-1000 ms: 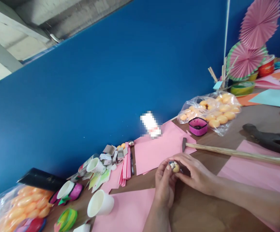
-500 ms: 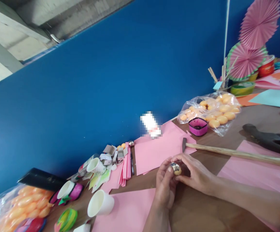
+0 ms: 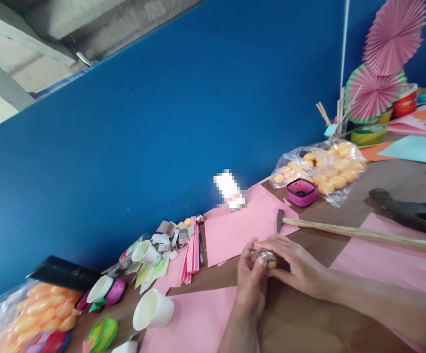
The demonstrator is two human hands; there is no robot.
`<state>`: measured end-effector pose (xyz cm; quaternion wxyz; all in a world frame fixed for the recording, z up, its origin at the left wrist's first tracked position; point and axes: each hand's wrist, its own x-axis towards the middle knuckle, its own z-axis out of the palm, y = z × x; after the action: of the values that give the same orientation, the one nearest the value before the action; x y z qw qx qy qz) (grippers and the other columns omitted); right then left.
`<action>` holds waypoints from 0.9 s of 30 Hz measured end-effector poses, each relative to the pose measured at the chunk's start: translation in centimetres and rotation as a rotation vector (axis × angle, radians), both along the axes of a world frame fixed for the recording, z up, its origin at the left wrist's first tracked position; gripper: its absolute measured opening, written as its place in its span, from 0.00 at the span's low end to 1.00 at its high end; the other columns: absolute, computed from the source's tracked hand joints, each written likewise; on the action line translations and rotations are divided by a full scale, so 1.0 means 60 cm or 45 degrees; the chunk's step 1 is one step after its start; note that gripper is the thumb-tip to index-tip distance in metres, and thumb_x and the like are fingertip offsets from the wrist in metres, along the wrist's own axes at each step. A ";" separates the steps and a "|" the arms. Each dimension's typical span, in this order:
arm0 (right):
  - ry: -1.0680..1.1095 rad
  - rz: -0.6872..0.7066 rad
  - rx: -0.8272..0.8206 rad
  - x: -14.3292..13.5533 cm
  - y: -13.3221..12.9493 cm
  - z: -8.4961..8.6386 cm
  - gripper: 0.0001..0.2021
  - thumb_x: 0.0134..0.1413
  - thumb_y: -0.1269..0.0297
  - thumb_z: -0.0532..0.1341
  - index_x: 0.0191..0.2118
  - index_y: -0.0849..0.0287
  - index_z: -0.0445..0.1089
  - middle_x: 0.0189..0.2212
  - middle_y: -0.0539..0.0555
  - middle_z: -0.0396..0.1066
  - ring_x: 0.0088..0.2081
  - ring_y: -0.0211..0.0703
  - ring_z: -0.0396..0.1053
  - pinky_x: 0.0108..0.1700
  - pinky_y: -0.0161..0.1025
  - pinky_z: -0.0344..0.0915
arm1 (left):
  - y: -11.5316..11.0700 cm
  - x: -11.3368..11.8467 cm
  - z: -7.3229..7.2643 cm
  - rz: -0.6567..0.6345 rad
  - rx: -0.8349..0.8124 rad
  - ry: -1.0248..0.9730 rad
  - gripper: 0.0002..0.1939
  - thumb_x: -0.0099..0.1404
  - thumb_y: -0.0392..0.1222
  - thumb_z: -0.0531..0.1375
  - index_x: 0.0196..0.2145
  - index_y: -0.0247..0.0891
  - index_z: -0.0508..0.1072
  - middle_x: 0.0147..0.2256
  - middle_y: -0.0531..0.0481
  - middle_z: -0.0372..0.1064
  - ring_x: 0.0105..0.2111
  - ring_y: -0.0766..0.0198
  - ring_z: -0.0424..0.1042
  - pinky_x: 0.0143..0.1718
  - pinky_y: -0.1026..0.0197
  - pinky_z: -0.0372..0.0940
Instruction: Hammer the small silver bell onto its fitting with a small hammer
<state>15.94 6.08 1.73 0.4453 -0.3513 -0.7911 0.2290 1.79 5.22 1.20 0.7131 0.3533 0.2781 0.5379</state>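
A small shiny metallic ball [image 3: 269,258] sits between my two hands above the brown table. My left hand [image 3: 251,282] is closed around its left side, with the thumb pressed against its face. From the right, my right hand [image 3: 293,262] curls its fingers over the top and keeps the thumb below, also touching the ball. The palm sides and the ball's far side are hidden. Just beyond the hands lie pink paper sheets [image 3: 235,233] and a hammer [image 3: 352,233] with a wooden handle.
A white paper cup [image 3: 154,310] stands on pink paper at the left. Bags of orange balls [image 3: 339,182] lie to both sides. A magenta box [image 3: 301,193] sits near the hammer head. Pliers-like dark handles [image 3: 400,208] lie right. Behind rises a blue wall [image 3: 183,108].
Both hands shift their fingers slightly on the metallic ball, and the ball appears turned a little. The right fingers come closer over its top. Everything else stays in place.
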 end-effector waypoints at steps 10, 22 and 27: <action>0.065 -0.073 -0.004 0.003 0.001 -0.001 0.19 0.48 0.70 0.59 0.48 0.54 0.62 0.43 0.56 0.66 0.46 0.48 0.62 0.47 0.47 0.61 | -0.002 0.000 0.006 -0.013 -0.024 0.046 0.23 0.56 0.45 0.60 0.48 0.38 0.65 0.44 0.42 0.66 0.42 0.58 0.66 0.43 0.58 0.59; 0.013 -0.043 -0.014 0.002 0.005 0.003 0.25 0.45 0.67 0.62 0.52 0.55 0.60 0.45 0.56 0.66 0.47 0.47 0.62 0.49 0.46 0.60 | 0.000 0.001 0.005 -0.002 -0.020 0.002 0.17 0.60 0.40 0.57 0.47 0.38 0.65 0.41 0.44 0.67 0.40 0.62 0.67 0.43 0.59 0.59; 0.033 -0.045 0.018 0.002 0.002 0.009 0.20 0.48 0.69 0.59 0.49 0.55 0.62 0.45 0.57 0.67 0.47 0.48 0.63 0.48 0.47 0.60 | -0.001 0.002 0.008 0.034 -0.031 0.011 0.16 0.58 0.41 0.58 0.45 0.38 0.66 0.41 0.44 0.67 0.40 0.61 0.67 0.41 0.60 0.60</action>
<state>16.07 6.21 2.27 0.4620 -0.3592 -0.7804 0.2201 1.89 5.15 1.70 0.7089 0.3432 0.2925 0.5424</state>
